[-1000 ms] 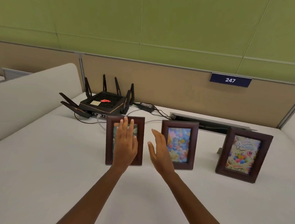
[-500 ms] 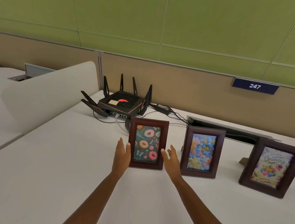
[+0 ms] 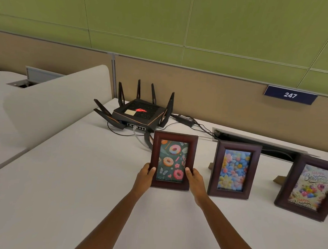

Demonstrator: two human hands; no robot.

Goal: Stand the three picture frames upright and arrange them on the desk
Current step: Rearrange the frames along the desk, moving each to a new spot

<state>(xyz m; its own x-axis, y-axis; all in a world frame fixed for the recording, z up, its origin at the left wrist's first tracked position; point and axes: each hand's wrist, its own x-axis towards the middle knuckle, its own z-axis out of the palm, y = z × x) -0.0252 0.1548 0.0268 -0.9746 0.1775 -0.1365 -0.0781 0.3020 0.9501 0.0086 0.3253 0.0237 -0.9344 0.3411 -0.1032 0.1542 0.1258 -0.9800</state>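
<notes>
Change noted against half a second earlier: both hands then lay open beside the donut frame (image 3: 173, 161) without gripping; they had now closed onto it. One second back the left palm covered its glass.

Left of the hands: bare white surface (image 3: 63, 176), and beyond it a rounded divider panel (image 3: 53, 104).

Left hand (image 3: 145, 177) gripped the frame's lower left edge, thumb over the front moulding, remaining fingers hidden behind. Right hand (image 3: 194, 179) gripped the lower right edge in the same way. The frame stood upright between them; whether its base rested on the surface or was lifted slightly could not be told.

Directly beyond the hands: black router (image 3: 139, 114) with antennas raised, a red logo glowing on top, not legible as a name; cables ran rightwards to a power brick (image 3: 185, 118).

Just right of the right hand: flower frame (image 3: 234, 169), upright, easel back showing at its left. Farther right: birthday frame (image 3: 308, 189), upright, partly cut by the picture's edge. Its card read "Happy Birthday" in script, with "HAPPY" repeated lower down. Above, on the partition, a blue plate (image 3: 290, 95) read "247".

Judgement: all three frames appeared to be standing, so the task looked near its end. The two-handed grip suggested a final adjustment of the donut frame's position or angle in the row.
</notes>
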